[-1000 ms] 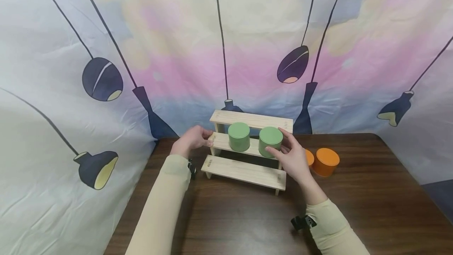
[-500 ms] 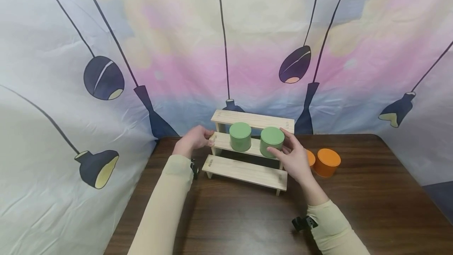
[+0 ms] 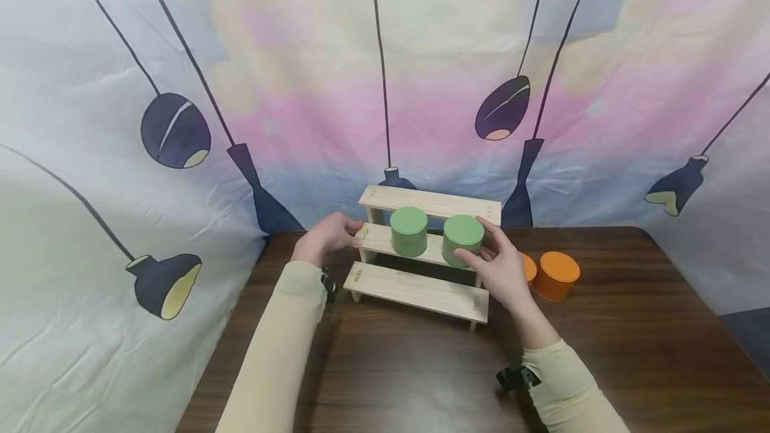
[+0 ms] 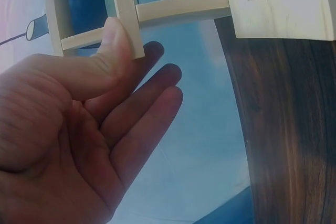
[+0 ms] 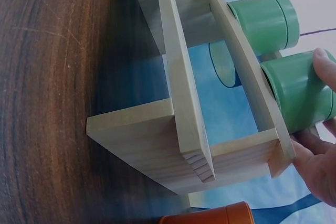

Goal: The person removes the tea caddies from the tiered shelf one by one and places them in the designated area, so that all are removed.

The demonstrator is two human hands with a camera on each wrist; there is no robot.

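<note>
A three-step wooden display stand (image 3: 415, 291) stands on the dark wooden table. On its middle step are two round green tins with lids, a left tin (image 3: 409, 232) and a right tin (image 3: 462, 240). My right hand (image 3: 504, 269) grips the right tin between thumb and fingers, its thumb on the near side. In the right wrist view this tin (image 5: 299, 93) sits at the step's end. My left hand (image 3: 327, 238) pinches the left end of the middle step; in the left wrist view the thumb (image 4: 111, 40) lies on the wood while the other fingers extend past it.
To the right of the stand are two orange tins, one in full view (image 3: 556, 276) and one (image 3: 529, 268) partly hidden behind my right hand. A printed cloth backdrop (image 3: 301, 85) hangs right behind the table (image 3: 421, 366). The stand's top step (image 3: 430, 202) holds nothing.
Nearly everything holds still. The whole head view has shifted by a few pixels; both hands keep their places on the tin and the step.
</note>
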